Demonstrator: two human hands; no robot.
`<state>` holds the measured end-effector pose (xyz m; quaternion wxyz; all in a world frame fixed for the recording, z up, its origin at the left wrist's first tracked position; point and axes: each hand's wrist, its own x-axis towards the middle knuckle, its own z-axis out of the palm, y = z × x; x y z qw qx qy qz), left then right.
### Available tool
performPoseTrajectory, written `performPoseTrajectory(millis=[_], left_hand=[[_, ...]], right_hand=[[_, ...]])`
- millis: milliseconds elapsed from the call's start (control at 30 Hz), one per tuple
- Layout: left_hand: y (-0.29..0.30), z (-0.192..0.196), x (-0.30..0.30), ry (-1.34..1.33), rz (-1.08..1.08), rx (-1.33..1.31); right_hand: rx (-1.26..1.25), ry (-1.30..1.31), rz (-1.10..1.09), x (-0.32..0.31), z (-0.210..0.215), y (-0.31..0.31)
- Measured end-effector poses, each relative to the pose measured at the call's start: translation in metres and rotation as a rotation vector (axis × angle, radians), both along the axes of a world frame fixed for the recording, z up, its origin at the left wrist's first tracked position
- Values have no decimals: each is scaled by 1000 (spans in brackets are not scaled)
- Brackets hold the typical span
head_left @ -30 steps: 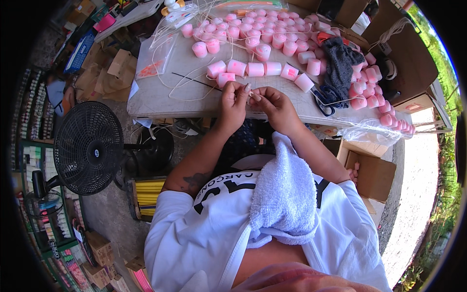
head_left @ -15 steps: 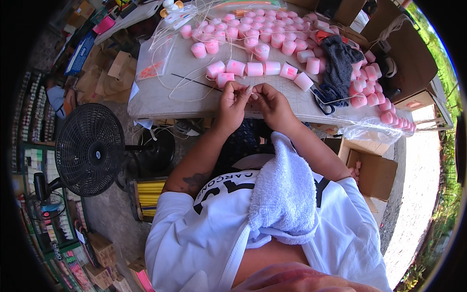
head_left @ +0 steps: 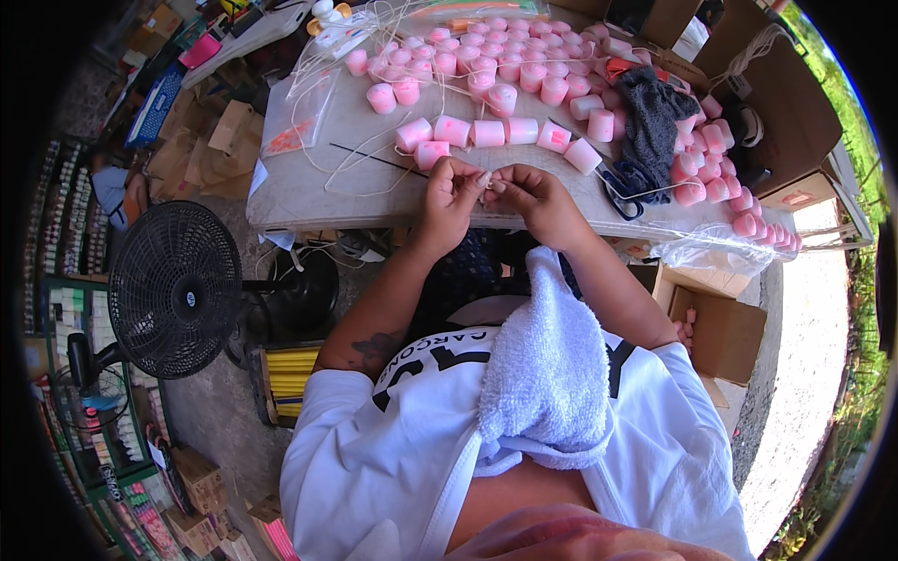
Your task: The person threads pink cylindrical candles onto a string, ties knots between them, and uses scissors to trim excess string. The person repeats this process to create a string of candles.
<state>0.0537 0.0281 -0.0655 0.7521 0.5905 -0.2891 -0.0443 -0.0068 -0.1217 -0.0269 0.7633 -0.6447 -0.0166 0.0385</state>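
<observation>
A thin white string (head_left: 487, 178) is pinched between the left hand (head_left: 451, 192) and right hand (head_left: 529, 194) — fingertips curled shut, meeting at upper centre above the counter (head_left: 309, 187) edge — pink cylinders (head_left: 486, 132) just beyond.

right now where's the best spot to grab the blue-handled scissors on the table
Take the blue-handled scissors by the handle loops, coming from the near table edge beside the right hand. The loops face that edge; the blades point away, under the dark knitted cloth.

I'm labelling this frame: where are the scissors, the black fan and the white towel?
scissors (head_left: 625, 198), head view, on the dark handles.
black fan (head_left: 175, 288), head view, grille centre.
white towel (head_left: 547, 374), head view, middle of the cloth.
</observation>
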Motion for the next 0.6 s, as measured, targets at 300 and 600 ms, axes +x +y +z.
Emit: performPoseTrajectory(millis=[300, 600], left_hand=[[1, 1, -3, -177, 152, 185], [0, 0, -3, -217, 181, 197]], right_hand=[[226, 120, 116, 3, -3, -17], [153, 18, 164, 9, -9, -18]])
